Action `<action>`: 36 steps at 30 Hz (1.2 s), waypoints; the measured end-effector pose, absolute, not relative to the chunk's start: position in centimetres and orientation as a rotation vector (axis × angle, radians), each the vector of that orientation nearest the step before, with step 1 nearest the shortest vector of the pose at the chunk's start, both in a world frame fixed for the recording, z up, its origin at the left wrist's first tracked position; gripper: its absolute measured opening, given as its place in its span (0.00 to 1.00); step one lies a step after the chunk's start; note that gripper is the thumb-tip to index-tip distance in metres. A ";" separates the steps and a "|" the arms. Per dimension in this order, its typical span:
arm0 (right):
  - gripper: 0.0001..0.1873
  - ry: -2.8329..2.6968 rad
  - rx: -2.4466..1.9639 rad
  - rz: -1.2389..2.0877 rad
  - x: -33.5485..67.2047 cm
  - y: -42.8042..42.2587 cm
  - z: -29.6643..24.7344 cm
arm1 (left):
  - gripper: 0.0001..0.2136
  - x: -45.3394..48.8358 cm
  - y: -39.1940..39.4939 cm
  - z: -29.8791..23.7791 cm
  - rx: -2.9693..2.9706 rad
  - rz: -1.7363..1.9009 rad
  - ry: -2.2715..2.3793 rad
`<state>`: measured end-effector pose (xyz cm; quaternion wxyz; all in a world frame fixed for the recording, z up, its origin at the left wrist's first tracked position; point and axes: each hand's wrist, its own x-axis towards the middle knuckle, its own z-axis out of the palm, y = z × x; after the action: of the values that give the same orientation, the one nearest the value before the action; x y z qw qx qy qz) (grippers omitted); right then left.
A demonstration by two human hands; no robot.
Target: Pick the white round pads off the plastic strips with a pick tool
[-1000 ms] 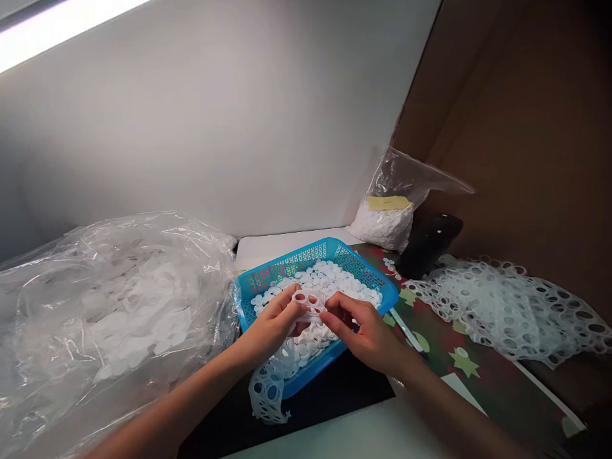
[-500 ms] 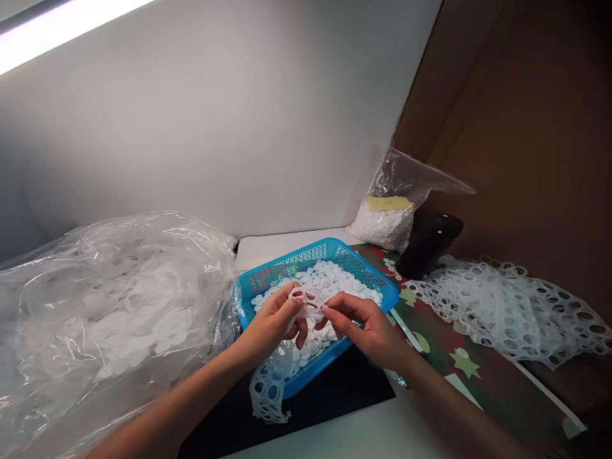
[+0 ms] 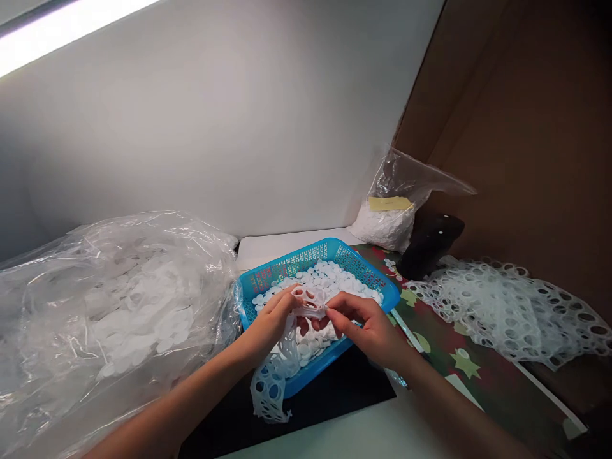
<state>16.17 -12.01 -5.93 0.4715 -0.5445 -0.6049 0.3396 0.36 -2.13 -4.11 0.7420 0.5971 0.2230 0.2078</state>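
Note:
Above a blue plastic basket [image 3: 392, 294], both hands hold one white perforated sheet [image 3: 310, 305], a soft web full of round holes. My left hand [image 3: 273, 320] is closed round its left part, some of its fingers hidden behind the web. The sheet's tail hangs below that hand, over the basket's near left rim. My right hand [image 3: 366, 324] pinches the sheet's right end between thumb and fingertips. Many small white discs [image 3: 329, 275] lie loose in the basket beneath the hands.
A large clear bag [image 3: 138, 306] of white discs fills the left. Behind the basket at right stands a smaller clear bag [image 3: 387, 226] with a yellow label, beside a black object [image 3: 430, 245]. Punched white webs [image 3: 516, 312] are heaped on a patterned cloth [image 3: 459, 357] at right.
My left hand has turned slightly, its fingers shifting over the web, which looks more stretched between the hands. My right hand keeps its pinch almost in place.

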 end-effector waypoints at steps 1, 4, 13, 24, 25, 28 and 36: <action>0.11 -1.480 -1.333 0.829 16.2 -12.0 -5.9 | 0.08 0.4 -2.0 -4.2 1.296 0.445 0.491; 0.10 -1.482 -1.336 0.831 16.1 -12.0 -5.8 | 0.08 0.3 -1.9 -4.5 1.292 0.449 0.500; 0.08 -1.463 -1.382 0.797 15.7 -12.2 -5.6 | 0.07 0.1 -2.3 -4.7 1.399 0.431 0.441; 0.12 -1.502 -1.384 0.787 16.0 -12.2 -5.8 | 0.09 0.0 -2.5 -5.0 1.532 0.459 0.337; 0.12 -1.512 -1.380 0.787 16.0 -12.2 -5.8 | 0.09 0.0 -2.5 -5.0 1.537 0.460 0.337; 0.12 -1.513 -1.375 0.783 16.1 -12.1 -5.8 | 0.09 -0.1 -2.5 -5.1 1.558 0.468 0.334; 0.08 -1.471 -1.431 0.765 15.8 -12.0 -5.8 | 0.08 -0.2 -2.3 -5.0 1.635 0.465 0.365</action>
<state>15.82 -11.99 -5.82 0.4579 -0.5807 -0.5972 0.3105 -0.17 -2.30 -4.99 0.6454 0.7183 0.1603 0.2044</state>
